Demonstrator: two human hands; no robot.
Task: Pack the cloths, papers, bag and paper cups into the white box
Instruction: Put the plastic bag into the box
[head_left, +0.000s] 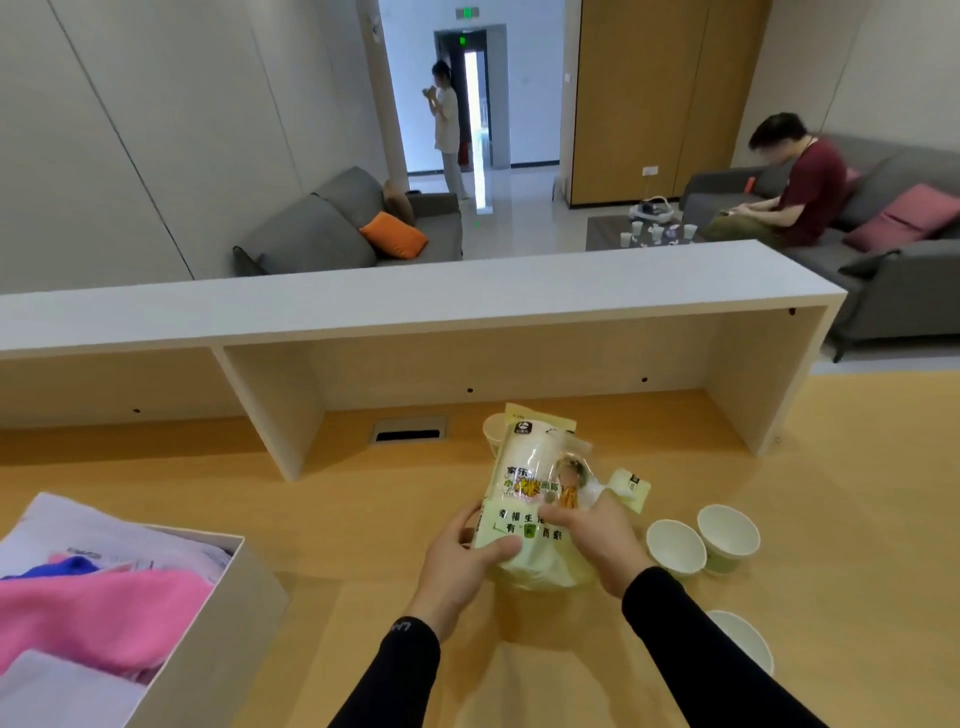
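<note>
The pale yellow-green printed bag (535, 499) is held upright above the wooden bench (831, 519), gripped at its lower part by the left hand (460, 564) and the right hand (597, 545). Two paper cups (675, 545) stand just right of it. The white box (208, 613), holding a pink cloth (104, 608), sits far left.

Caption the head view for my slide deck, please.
Both hands hold the bag beside paper cups.
</note>
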